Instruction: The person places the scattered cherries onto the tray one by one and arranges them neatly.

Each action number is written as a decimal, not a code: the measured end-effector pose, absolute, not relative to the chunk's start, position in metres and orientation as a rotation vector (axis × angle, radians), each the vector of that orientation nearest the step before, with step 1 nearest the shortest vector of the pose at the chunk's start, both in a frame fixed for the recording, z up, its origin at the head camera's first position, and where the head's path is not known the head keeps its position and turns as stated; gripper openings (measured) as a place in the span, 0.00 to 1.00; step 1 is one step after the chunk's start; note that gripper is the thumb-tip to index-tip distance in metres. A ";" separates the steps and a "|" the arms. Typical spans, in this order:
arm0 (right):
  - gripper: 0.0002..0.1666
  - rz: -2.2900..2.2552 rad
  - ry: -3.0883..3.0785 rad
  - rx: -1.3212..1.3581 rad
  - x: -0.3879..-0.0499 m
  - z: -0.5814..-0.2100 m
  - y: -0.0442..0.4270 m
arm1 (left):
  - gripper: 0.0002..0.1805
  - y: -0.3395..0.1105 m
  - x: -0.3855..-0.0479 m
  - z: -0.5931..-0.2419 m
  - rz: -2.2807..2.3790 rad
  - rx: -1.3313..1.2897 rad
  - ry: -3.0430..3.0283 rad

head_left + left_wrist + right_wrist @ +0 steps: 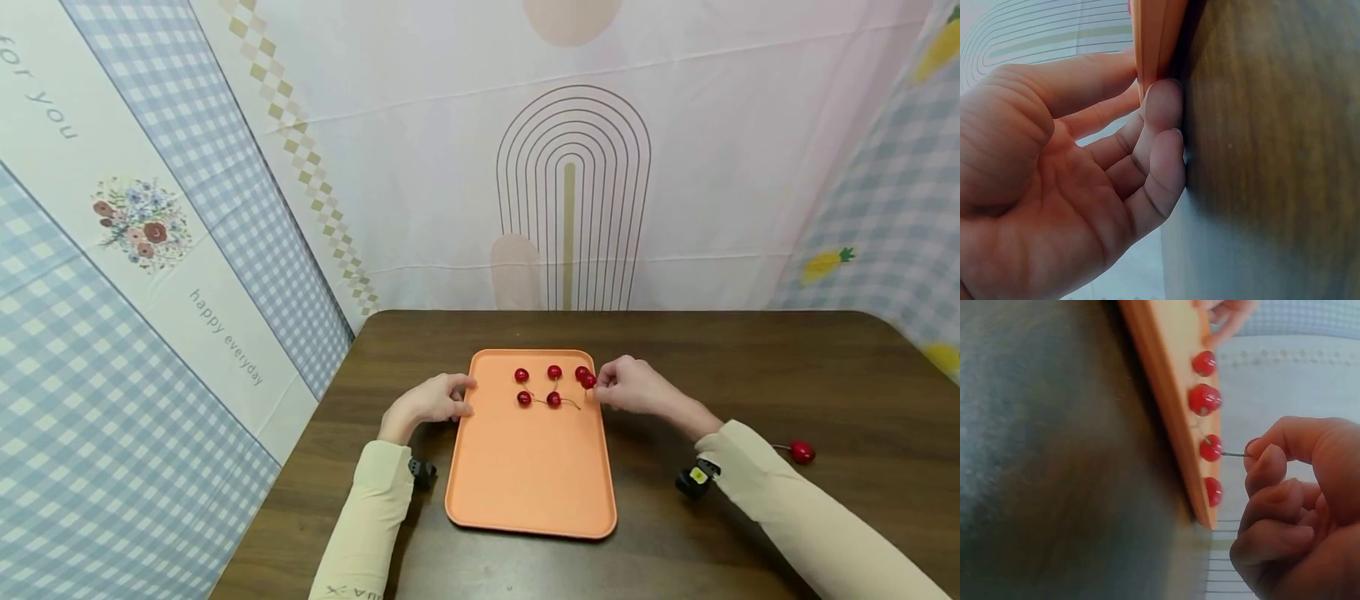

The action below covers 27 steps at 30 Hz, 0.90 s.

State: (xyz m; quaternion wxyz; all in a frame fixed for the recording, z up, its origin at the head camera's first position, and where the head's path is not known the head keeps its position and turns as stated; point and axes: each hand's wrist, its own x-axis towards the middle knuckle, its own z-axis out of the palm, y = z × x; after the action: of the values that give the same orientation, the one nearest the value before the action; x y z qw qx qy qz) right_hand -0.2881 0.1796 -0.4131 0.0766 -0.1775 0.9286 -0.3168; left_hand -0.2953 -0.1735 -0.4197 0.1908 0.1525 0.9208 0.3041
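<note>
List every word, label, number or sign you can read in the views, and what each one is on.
"for you": white band of the checked cloth, upper left.
"happy everyday": same band, lower down.
Left sleeve: dark lettering cut off by the frame's edge, unreadable.
Yellow label on the right wrist device: mark too small to read.
Orange tray and cherries: no text visible.

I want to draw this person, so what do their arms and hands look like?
The left hand and right hand wear no gloves. The left sleeve and right sleeve are pale cream; the left has dark markings. The left wrist device and right wrist device are black; the right one has a yellow patch.
</note>
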 end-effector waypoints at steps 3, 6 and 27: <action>0.15 -0.898 2.767 -0.494 -0.287 -0.416 0.174 | 0.27 -0.174 -0.295 -0.419 0.842 0.433 2.591; 0.17 -0.856 2.758 -0.449 -0.285 -0.418 0.169 | 0.27 -0.173 -0.296 -0.419 0.840 0.435 2.594; 0.18 -0.778 2.728 -0.263 -0.274 -0.425 0.159 | 0.26 -0.173 -0.295 -0.420 0.881 0.381 2.574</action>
State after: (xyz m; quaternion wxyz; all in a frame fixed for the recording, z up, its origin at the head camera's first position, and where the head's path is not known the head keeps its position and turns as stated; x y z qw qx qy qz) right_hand -0.2738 0.1592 -0.4245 0.1457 -0.0912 0.9474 -0.2700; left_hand -0.2954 -0.1731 -0.4204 0.1960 0.1362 0.9187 0.3146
